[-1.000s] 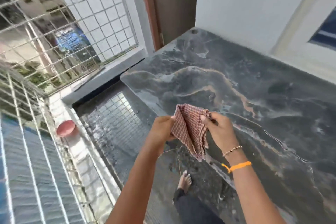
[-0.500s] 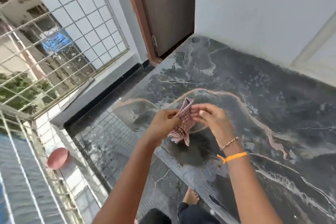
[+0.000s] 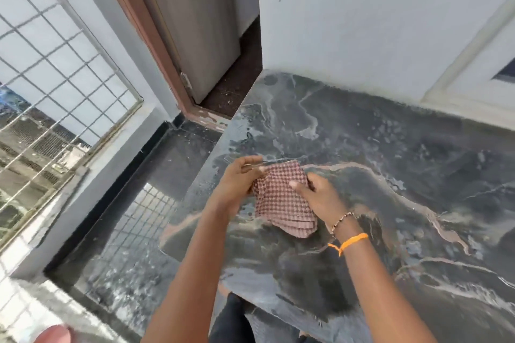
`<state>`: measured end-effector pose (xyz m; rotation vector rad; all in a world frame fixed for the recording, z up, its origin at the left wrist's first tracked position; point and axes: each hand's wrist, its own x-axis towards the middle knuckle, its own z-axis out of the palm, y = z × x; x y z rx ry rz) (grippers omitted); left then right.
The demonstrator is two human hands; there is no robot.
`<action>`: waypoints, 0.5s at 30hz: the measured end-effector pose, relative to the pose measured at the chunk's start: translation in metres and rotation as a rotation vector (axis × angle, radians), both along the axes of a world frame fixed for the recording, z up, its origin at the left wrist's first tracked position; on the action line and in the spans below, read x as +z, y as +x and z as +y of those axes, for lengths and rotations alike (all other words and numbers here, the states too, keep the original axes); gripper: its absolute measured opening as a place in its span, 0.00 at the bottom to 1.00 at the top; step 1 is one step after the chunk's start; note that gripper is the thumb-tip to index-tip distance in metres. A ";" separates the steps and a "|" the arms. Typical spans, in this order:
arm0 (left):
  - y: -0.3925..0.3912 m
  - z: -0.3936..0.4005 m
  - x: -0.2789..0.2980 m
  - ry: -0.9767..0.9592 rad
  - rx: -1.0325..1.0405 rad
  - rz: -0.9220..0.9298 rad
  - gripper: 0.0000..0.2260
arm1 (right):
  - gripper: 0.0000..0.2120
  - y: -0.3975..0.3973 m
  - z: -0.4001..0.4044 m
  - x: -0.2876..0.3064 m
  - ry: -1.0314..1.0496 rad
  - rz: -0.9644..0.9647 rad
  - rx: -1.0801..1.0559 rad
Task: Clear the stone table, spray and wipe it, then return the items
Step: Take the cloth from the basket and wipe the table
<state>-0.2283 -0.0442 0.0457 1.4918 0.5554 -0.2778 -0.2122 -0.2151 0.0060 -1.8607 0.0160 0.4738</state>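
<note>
Checked cloth point(image 3: 282, 200) pinched between both hands point(image 3: 278, 186).

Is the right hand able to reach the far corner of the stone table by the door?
Probably yes. The right hand and left hand both hold the checked cloth above the stone table, and nothing stands between there and the corner, though the person might need to lean forward.

A pink round thing point(image 3: 54, 334) at the bottom-left edge is cut off and blurred.

Both hands point(image 3: 239, 184) point(image 3: 317, 195) gripping checked cloth point(image 3: 281, 203), over stone table point(image 3: 390, 175)
</note>
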 end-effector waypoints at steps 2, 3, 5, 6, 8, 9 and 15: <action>0.023 0.018 -0.007 -0.020 0.043 -0.006 0.16 | 0.07 0.022 0.022 -0.002 -0.076 -0.026 -0.232; 0.035 0.026 -0.013 -0.008 0.038 -0.009 0.17 | 0.09 0.035 0.031 -0.005 -0.151 -0.033 -0.328; 0.043 0.041 -0.026 0.150 -0.061 -0.025 0.18 | 0.14 0.048 0.041 -0.011 -0.360 -0.089 -0.381; 0.043 0.050 -0.031 0.259 -0.129 -0.025 0.17 | 0.17 0.049 0.046 -0.014 -0.453 -0.153 -0.359; 0.041 0.070 -0.045 0.427 -0.234 -0.058 0.16 | 0.21 0.049 0.058 -0.023 -0.579 -0.292 -0.254; 0.040 0.080 -0.051 0.479 -0.281 -0.074 0.16 | 0.23 0.046 0.064 -0.028 -0.626 -0.336 -0.170; 0.045 0.120 -0.069 0.682 -0.412 -0.210 0.23 | 0.28 0.042 0.083 -0.069 -1.056 -0.395 0.209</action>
